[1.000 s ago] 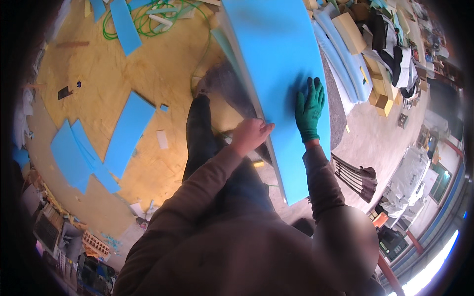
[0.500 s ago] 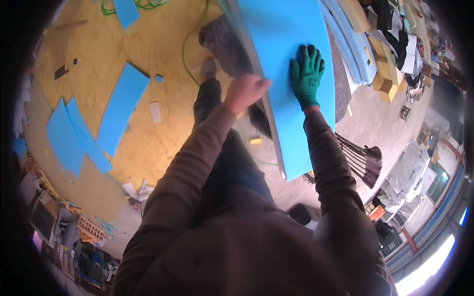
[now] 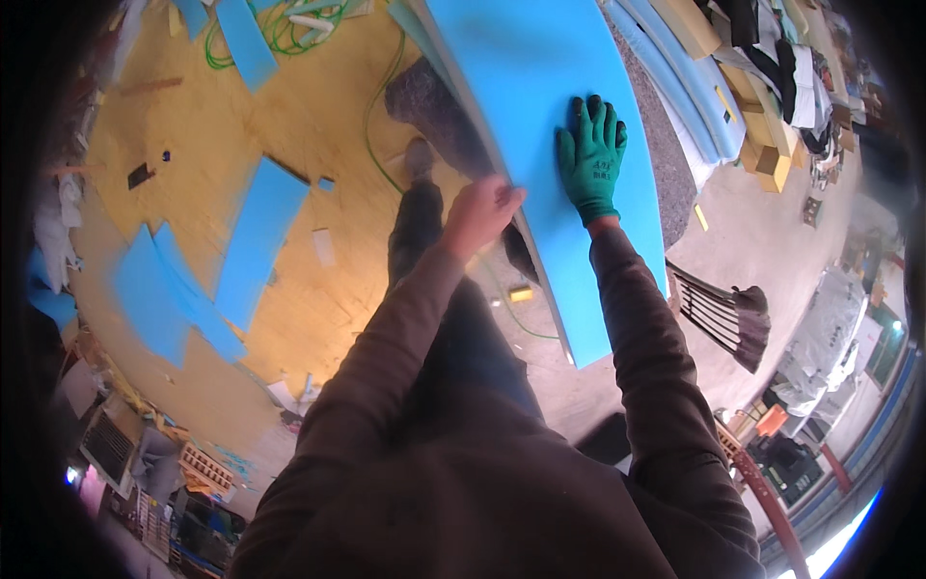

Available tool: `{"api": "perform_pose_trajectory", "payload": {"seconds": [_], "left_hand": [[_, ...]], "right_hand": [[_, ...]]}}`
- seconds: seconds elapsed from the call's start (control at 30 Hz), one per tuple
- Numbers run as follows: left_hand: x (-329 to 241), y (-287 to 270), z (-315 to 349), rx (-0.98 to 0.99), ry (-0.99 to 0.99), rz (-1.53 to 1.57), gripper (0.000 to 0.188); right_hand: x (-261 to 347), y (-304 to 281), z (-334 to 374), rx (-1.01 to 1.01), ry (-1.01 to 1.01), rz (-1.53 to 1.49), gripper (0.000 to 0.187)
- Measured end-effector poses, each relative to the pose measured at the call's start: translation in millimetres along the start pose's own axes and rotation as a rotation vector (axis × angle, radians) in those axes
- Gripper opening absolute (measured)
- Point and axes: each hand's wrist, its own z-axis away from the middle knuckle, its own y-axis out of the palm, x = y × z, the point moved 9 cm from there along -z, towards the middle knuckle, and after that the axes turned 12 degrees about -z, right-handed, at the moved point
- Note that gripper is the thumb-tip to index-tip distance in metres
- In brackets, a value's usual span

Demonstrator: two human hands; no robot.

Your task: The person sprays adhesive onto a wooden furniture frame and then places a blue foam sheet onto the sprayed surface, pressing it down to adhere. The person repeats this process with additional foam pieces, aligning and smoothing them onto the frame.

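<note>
A long blue foam panel (image 3: pixel 540 116), with a greyish layer along its left edge, runs away from me and narrows toward its near end. My right hand (image 3: pixel 591 164), in a green glove with dark fingertips, lies flat on its top with the fingers spread. My left hand (image 3: pixel 479 214) is bare and closed, its fingers curled at the panel's left edge. Whatever those fingers pinch is hidden or too small to make out. Under the panel, dark grey fuzzy material (image 3: pixel 434 116) sticks out on the left.
Blue foam offcuts (image 3: pixel 260 241) lie on the yellowish board floor at left, near a green hose (image 3: pixel 371 145). A small yellow block (image 3: pixel 521 293) sits below the panel. At right are yellow foam blocks (image 3: pixel 772 166) and a dark slatted piece (image 3: pixel 723 314).
My left hand has shifted slightly along the panel's edge toward me, still closed. The right hand stays flat on the panel. The whole view has turned a little.
</note>
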Motion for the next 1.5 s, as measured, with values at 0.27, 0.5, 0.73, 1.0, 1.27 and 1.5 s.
{"api": "perform_pose_trajectory", "payload": {"seconds": [0.27,0.5,0.73,1.0,1.27,1.5], "left_hand": [[-3,-50,-79,-0.187,0.086,-0.194,0.04],[-135,-78,-99,-0.404,0.566,-0.74,0.028],[-225,76,-177,0.158,1.163,-0.874,0.043],[-246,127,-189,0.512,1.307,-0.789,0.027],[-263,152,-181,0.691,1.312,-0.645,0.022],[-266,126,-170,0.53,1.391,-0.525,0.019]], "right_hand": [[0,-5,0,-0.034,0.052,-0.078,0.064],[3,-20,1,-0.087,0.123,-0.208,0.063],[-21,-52,82,-0.288,0.619,-0.238,0.071],[-76,-111,195,-0.515,1.048,-0.036,0.074],[-144,-117,193,-0.216,0.937,-0.328,0.049],[-136,-121,143,-0.181,0.884,-0.542,0.051]]}}
